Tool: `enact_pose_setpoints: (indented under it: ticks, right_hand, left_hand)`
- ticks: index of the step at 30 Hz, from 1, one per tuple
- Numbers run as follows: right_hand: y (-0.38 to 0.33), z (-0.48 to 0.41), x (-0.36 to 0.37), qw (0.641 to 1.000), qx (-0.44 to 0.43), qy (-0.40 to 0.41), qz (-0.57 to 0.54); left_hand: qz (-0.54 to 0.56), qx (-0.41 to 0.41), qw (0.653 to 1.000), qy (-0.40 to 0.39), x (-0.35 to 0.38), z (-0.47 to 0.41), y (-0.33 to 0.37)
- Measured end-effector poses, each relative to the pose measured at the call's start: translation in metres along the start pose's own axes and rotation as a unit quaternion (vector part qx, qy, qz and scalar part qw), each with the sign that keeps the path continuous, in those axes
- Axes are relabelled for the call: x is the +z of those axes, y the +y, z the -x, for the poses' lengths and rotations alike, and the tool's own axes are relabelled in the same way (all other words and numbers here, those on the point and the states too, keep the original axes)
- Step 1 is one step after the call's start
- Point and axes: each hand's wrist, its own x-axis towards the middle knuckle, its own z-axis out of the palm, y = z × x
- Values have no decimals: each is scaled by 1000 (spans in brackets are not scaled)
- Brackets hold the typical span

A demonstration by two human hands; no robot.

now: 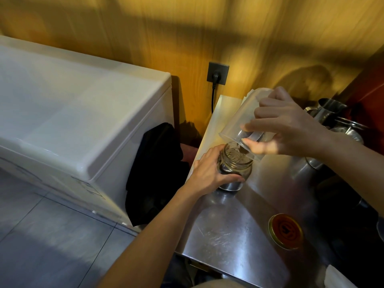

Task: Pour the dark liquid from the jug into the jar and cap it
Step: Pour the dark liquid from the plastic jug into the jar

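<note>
**Two hands at the steel counter, jug tipped over the jar**

One steel counter (226, 231), scratched and shiny, fills the lower right; its far left corner meets a yellow wood-grain wall (145, 28) that carries a dark socket (218, 74) with a black plug and cord. Left of the counter stands a white chest appliance (72, 104) with a black cloth (155, 173) hanging down its side, on a grey tiled floor (41, 235).

Near the counter's left edge the glass jar (233, 166) stands upright with its mouth open. The left hand (209, 173) is wrapped round its side, fingers closed on the glass. Dark liquid shows low in the jar.

Above it, the right hand (284, 129) clasps the clear plastic jug (245, 121), tipped steeply with its rim over the jar's mouth. A little dark liquid sits at the lowest lip.

Toward the counter's near right edge lies the lid (285, 231), gold-rimmed with an orange face, well apart from the jar. Steel vessels (330, 115) crowd the far right corner.
</note>
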Motion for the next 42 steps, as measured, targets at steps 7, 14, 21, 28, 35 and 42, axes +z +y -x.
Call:
enact_pose_setpoints:
  ticks: [7, 14, 21, 28, 35, 42]
  right_hand:
    - [3, -1, -1, 1000, -5, -8, 2]
    - [3, 3, -2, 1000, -19, 9, -4]
    - [3, 5, -2, 999, -37, 4, 2]
    - [-2, 13, -1, 994, -98, 38, 38]
    - [-7, 20, 3, 988, -139, 59, 40]
    - [-7, 21, 2, 990, -131, 45, 36]
  left_hand:
    - [0, 2, 1000, 0, 0, 0, -1]
    - [1, 2, 1000, 0, -1, 1, 2]
    - [-1, 6, 1000, -4, -3, 2, 5]
    - [10, 4, 1000, -8, -3, 2, 5]
    - [27, 17, 999, -18, -4, 1, 8]
    - [23, 9, 1000, -19, -3, 0, 6]
